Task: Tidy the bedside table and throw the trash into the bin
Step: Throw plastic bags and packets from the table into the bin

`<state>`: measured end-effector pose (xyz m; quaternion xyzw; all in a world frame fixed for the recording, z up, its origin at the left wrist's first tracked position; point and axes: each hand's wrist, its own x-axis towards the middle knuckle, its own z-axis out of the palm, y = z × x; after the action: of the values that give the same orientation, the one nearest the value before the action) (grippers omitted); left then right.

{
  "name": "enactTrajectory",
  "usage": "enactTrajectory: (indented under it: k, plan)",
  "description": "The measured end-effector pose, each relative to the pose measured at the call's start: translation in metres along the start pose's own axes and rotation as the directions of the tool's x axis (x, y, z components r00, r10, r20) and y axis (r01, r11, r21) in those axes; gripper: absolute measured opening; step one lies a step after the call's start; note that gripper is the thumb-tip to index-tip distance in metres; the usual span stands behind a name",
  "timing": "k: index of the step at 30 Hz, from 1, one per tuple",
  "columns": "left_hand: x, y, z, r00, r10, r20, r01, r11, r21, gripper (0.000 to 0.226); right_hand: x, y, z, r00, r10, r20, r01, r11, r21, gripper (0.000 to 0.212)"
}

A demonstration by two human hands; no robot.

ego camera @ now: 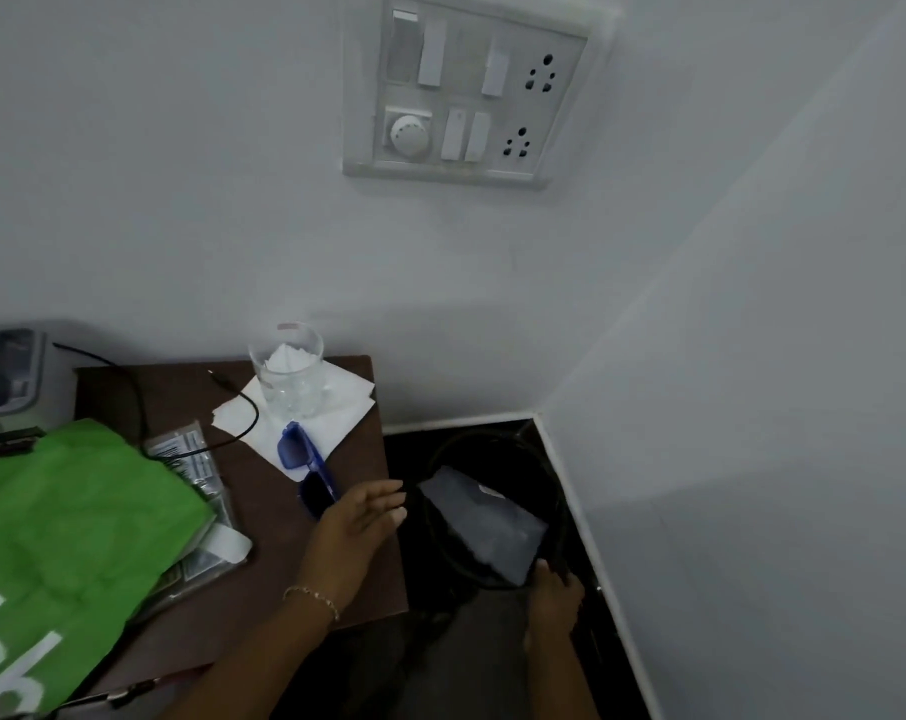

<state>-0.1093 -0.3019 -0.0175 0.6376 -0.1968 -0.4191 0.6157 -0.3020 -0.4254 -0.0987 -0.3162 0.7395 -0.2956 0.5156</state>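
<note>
Left hand: our left hand (357, 522) is in the lower middle of the frame, over the right edge of the tabletop; its fingers (388, 493) are straight, close together and hold nothing.
Right hand: our right hand (552, 597) is at the lower right, its fingers curled over the near rim of the bin.
Bin: we see a round black waste bin (443, 553) on the dark floor in the wall corner, just right of the tabletop; a flat dark grey packet (484, 527) lies tilted inside it.
Tabletop: a dark brown wooden tabletop (279, 563) fills the lower left.
Sunglasses: a blue plastic pair of sunglasses (300, 452) lies partly on the napkin; our left hand covers its near lens, and we cannot tell whether they touch.
Glass: a clear drinking glass (289, 379) stands upright on a white paper napkin (341, 420) at the far edge of the tabletop, with crumpled white tissue (289, 358) inside.
Cable: a thin black cable (139, 402) curves across the tabletop and over the napkin's left corner.
Bag: a bright green fabric bag with white letters (61, 537) covers the left side, lying over clear plastic packets (196, 465).
Wall: a white switchboard with sockets (466, 90) sits at the upper middle.
</note>
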Motion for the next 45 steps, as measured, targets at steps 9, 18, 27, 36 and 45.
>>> enactTrajectory:
  k: [9, 18, 27, 36, 45]
  plan:
    - [-0.040, -0.007, -0.039, 0.994, -0.024, -0.106, 0.013, 0.995, -0.099, 0.027, -0.030, 0.056, 0.001, 0.997, 0.076, 0.021, -0.077, 0.996, 0.036, 0.018]
    - [-0.084, 0.024, -0.125, 0.944, 0.086, -0.318, -0.129, 0.985, -0.117, 0.025, -0.137, 0.003, 0.047, 0.989, -0.125, 0.080, 0.100, 0.959, 0.265, 0.028]
    - [-0.123, 0.029, -0.242, 0.697, 0.107, -0.709, -0.136, 0.991, 0.015, 0.028, -0.239, 0.008, 0.122, 0.807, -0.348, 0.477, 0.266, 0.936, 0.233, 0.019]
    - [-0.114, -0.005, -0.270, 0.681, -0.314, -0.661, 0.160, 0.945, -0.284, 0.019, -0.270, 0.018, 0.194, 0.611, -0.425, 0.668, 0.787, 0.415, -0.456, 0.048]
    - [-0.123, 0.022, -0.257, 0.648, -0.265, -0.714, 0.105, 0.960, -0.260, 0.014, -0.283, 0.011, 0.198, 0.576, -0.378, 0.725, 0.766, 0.560, -0.317, 0.020]
